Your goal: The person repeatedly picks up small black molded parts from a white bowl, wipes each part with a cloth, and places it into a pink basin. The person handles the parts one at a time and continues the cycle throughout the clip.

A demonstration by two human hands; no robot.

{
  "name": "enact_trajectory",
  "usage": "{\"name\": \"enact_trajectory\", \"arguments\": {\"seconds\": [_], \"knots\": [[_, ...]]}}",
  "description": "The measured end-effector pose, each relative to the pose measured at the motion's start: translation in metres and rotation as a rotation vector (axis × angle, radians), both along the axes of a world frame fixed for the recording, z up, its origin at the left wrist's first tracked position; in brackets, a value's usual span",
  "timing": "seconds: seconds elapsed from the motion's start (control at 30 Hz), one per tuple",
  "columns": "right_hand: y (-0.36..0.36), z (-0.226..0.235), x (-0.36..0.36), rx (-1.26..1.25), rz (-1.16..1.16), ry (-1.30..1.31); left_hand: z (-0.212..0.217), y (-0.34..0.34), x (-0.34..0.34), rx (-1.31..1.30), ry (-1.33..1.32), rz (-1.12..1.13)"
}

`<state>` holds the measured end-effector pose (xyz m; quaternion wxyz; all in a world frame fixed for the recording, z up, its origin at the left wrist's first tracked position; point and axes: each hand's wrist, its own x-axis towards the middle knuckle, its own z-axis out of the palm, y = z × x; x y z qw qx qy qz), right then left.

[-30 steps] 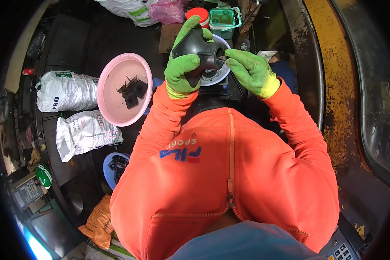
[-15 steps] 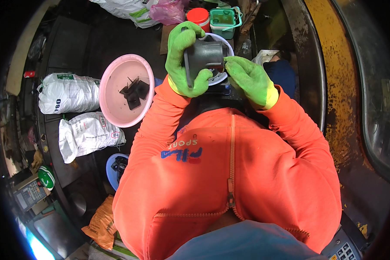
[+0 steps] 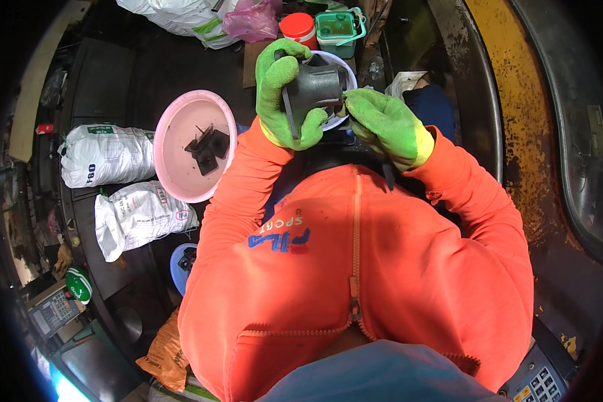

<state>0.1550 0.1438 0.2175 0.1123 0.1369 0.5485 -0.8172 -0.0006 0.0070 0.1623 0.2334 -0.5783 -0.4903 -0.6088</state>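
Two gloved hands, left hand [image 3: 285, 100] fingers gripping dark metal part [image 3: 315, 90], right hand [image 3: 382, 124] fingers pinching its end, cluttered dark floor [image 3: 134, 74]

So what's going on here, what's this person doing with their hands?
A person in an orange jacket and green gloves is holding a dark grey flanged metal part up over a white bowl. The left hand grips the part around its body, while the right hand touches its open end with the fingertips. A pink bowl with small dark pieces sits to the left, beside two white sacks.
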Motion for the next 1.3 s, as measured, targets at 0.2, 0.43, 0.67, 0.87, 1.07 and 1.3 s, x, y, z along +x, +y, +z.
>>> {"name": "enact_trajectory", "arguments": {"seconds": [0.2, 0.43, 0.67, 0.87, 1.07, 1.3], "knots": [[0.002, 0.02, 0.002, -0.279, 0.051, -0.135, 0.016, 0.0, 0.004, -0.269, 0.208, 0.133], [0.032, 0.011, -0.026, -0.734, -0.302, 0.126, -0.017, 0.002, 0.01, 0.091, -0.5, -0.16], [0.086, -0.067, -0.067, -0.964, -0.024, 0.365, -0.03, -0.053, 0.01, 0.404, -1.291, -0.759], [0.088, -0.175, -0.096, -0.504, -0.329, -0.172, -0.057, -0.133, 0.012, 0.509, -1.354, -0.848], [0.094, -0.213, -0.094, -0.374, -0.188, -0.243, -0.105, -0.22, 0.055, 0.55, -1.438, -0.658], [0.105, -0.2, -0.096, -0.445, 0.015, -0.198, -0.246, -0.365, 0.139, 1.038, -2.114, 0.03]]}}
